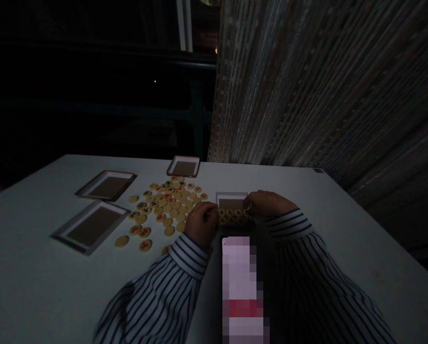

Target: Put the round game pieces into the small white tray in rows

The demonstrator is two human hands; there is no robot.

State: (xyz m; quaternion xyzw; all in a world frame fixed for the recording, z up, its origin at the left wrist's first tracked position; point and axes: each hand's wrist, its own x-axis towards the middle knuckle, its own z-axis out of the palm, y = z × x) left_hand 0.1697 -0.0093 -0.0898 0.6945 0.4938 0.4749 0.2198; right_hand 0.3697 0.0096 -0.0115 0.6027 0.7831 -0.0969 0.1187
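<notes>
Here, left hand [201, 222] and right hand [267, 204] cup discs [230, 216], grip unclear, inside table edge [378, 225].

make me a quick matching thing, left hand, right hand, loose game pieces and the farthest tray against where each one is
Things
1 left hand
2 right hand
3 loose xiangqi pieces
4 farthest tray

Places
a near the back edge of the white table
b at the right end of the row of pieces
c spread out left of the hands
d at the left end of that row

Pairs: 1d, 2b, 3c, 4a
</notes>
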